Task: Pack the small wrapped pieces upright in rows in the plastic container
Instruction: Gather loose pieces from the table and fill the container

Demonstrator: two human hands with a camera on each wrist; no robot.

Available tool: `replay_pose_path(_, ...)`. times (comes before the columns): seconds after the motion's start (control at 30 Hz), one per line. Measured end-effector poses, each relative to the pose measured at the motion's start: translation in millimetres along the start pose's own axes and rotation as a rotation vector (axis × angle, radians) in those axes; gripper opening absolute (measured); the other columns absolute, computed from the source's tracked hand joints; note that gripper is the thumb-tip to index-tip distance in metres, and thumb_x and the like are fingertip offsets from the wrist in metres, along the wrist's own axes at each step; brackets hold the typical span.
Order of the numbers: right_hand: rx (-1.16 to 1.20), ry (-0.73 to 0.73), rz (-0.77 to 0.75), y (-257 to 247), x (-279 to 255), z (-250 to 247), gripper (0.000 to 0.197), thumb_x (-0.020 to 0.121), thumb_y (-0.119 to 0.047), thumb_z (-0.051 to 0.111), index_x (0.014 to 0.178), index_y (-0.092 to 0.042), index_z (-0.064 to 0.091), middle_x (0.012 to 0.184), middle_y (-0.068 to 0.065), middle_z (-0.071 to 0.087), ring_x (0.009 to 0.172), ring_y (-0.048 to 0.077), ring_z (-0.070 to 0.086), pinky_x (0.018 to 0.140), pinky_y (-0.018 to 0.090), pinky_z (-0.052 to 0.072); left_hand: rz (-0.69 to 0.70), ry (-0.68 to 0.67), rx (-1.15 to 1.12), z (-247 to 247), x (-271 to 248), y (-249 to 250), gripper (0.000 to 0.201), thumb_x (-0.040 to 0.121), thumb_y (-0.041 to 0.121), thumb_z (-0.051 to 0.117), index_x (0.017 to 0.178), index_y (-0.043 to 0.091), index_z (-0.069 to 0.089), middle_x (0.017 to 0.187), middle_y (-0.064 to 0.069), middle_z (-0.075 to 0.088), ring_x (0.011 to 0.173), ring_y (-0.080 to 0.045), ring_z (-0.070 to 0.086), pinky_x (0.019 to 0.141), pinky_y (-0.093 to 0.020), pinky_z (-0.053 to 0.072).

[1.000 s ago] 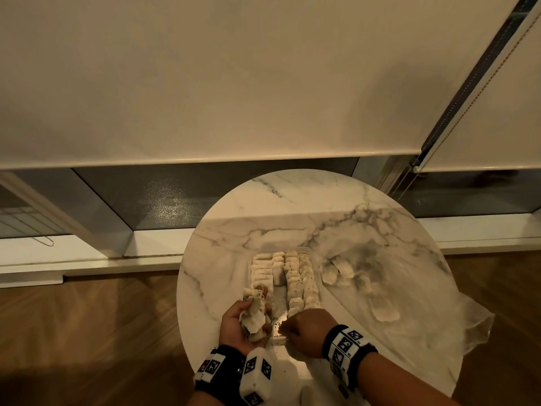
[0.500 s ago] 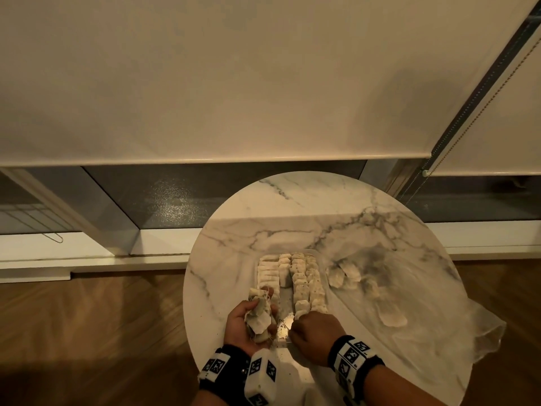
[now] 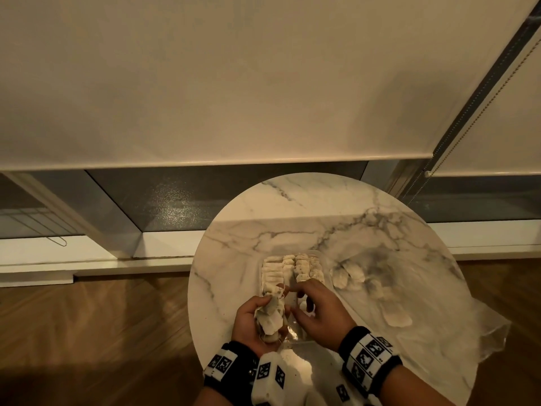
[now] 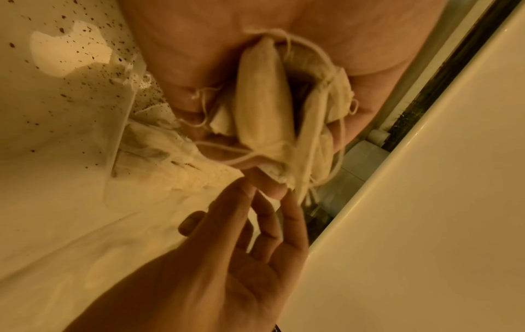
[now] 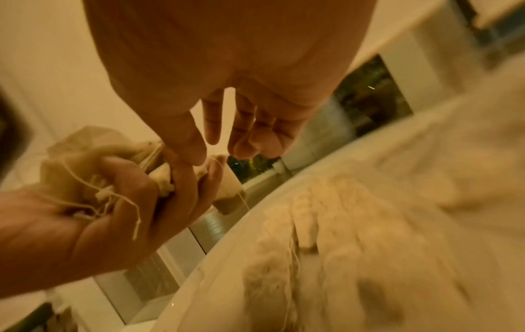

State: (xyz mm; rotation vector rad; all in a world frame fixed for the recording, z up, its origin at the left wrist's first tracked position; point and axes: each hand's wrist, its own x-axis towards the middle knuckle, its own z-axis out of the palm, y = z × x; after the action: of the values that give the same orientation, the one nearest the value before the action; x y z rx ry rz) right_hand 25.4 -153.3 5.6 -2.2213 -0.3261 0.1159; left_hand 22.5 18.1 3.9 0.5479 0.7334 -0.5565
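Note:
The clear plastic container [image 3: 325, 260] lies on the marble table with rows of small pale wrapped pieces [image 3: 294, 268] standing in its far half. My left hand [image 3: 254, 310] hovers at the container's near left corner and grips a bunch of stringed pieces [image 3: 270, 315], which fills the left wrist view [image 4: 264, 107]. My right hand [image 3: 301, 297] is over the container's near half, fingers loosely extended. Its fingertips [image 4: 247, 188] touch the far end of the bunch and the left fingers [image 5: 181, 177]. It holds nothing I can see.
Several loose pieces [image 3: 348, 276] lie on a crumpled clear plastic bag [image 3: 480, 326] to the right of the container. The round marble table [image 3: 292, 218] stands by a window with a lowered blind [image 3: 205, 83]. Wooden floor lies to the left.
My right hand has uncurled from a fist at the container's near end and reached left and forward to the bunch. The left hand keeps its grip on the bunch.

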Motion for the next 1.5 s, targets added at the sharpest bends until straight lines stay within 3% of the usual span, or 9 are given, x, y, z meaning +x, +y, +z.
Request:
replay_pose_path(0.1,-0.006,0.024,-0.083,-7.2,6.1,-1.7,0.035,0.090,-0.021,0.059,0.122,-0.034,0.058,0.109,-0.018,0.053,0.083,0.001,0.054,0.074,0.012,0.045,-0.045,-0.062,0.005,3.3,-4.0,3.4,0.032,0.082,0.022,0.058,0.104,0.003,0.069,0.077,-0.013,0.061,0.058,-0.025,0.060,0.048,-0.026,0.045)
replay_pose_path(0.23,0.275,0.203,0.177,-11.9,13.9,-0.1,0.032,0.092,-0.016,0.066,0.119,-0.032,0.061,0.105,-0.012,0.059,0.082,0.010,0.061,0.069,0.020,0.052,-0.106,-0.137,0.050,3.7,-7.6,11.2,0.049,0.071,0.023,0.069,0.117,0.007,0.067,0.088,-0.010,0.060,0.064,-0.020,0.053,0.045,-0.021,0.034)
replay_pose_path(0.4,0.674,-0.070,0.319,-9.4,20.5,-2.4,0.057,0.085,0.013,0.057,0.122,-0.028,0.066,0.126,-0.001,0.064,0.109,0.021,0.064,0.084,0.040,0.058,-0.175,-0.203,0.008,8.3,-20.9,16.8,0.045,0.072,0.019,0.061,0.112,0.001,0.070,0.093,-0.013,0.063,0.065,-0.020,0.054,0.043,-0.017,0.029)
replay_pose_path(0.6,0.601,-0.007,0.212,-15.3,21.5,-2.9,0.011,0.091,-0.004,0.067,0.096,-0.007,0.075,0.097,0.010,0.075,0.093,0.024,0.070,0.083,0.031,0.057,-0.233,-0.284,-0.070,4.1,-26.6,27.7,0.045,0.073,0.010,0.063,0.117,0.001,0.065,0.109,-0.012,0.062,0.066,-0.022,0.060,0.040,-0.019,0.036)
replay_pose_path(0.67,0.626,0.001,0.221,-16.4,22.0,-2.0,0.009,0.091,-0.007,0.067,0.095,-0.004,0.075,0.093,0.013,0.075,0.085,0.030,0.070,0.079,0.034,0.058,-0.234,-0.301,-0.086,-0.6,-25.3,33.1,0.058,0.065,0.008,0.073,0.122,0.006,0.059,0.110,-0.014,0.060,0.068,-0.025,0.061,0.041,-0.021,0.039)
replay_pose_path(0.83,0.657,0.066,0.388,-4.5,27.5,6.8,0.014,0.087,0.006,0.067,0.098,-0.003,0.069,0.084,0.013,0.068,0.061,0.013,0.062,0.055,0.023,0.050,-0.191,-0.232,-0.107,-6.0,-26.9,38.2,0.046,0.075,0.015,0.059,0.120,0.006,0.066,0.118,-0.018,0.063,0.066,-0.024,0.063,0.044,-0.018,0.034)
replay_pose_path(1.13,0.888,0.147,0.719,16.7,32.1,26.6,0.022,0.091,0.000,0.065,0.110,-0.010,0.066,0.093,0.017,0.067,0.080,0.030,0.067,0.066,0.037,0.059,-0.090,-0.107,-0.168,-29.4,-20.9,50.7,0.035,0.085,0.019,0.050,0.115,0.007,0.063,0.131,-0.019,0.062,0.069,-0.024,0.063,0.041,-0.021,0.042)
replay_pose_path(1.3,0.430,0.165,0.700,28.4,45.8,28.3,0.004,0.091,-0.016,0.067,0.094,-0.015,0.070,0.081,0.008,0.073,0.073,0.021,0.068,0.069,0.040,0.059,-0.078,-0.100,-0.176,-35.7,-20.1,55.2,0.036,0.087,0.018,0.048,0.116,0.005,0.064,0.130,-0.018,0.062,0.067,-0.024,0.064,0.040,-0.022,0.043)
replay_pose_path(1.5,-0.056,-0.053,0.643,45.3,66.6,36.4,0.003,0.090,-0.022,0.066,0.090,-0.025,0.068,0.084,-0.002,0.071,0.075,0.012,0.066,0.061,0.021,0.047,-0.090,-0.099,-0.195,-39.9,-20.9,61.4,0.035,0.087,0.019,0.046,0.113,0.006,0.065,0.118,-0.017,0.065,0.063,-0.025,0.065,0.039,-0.023,0.046)
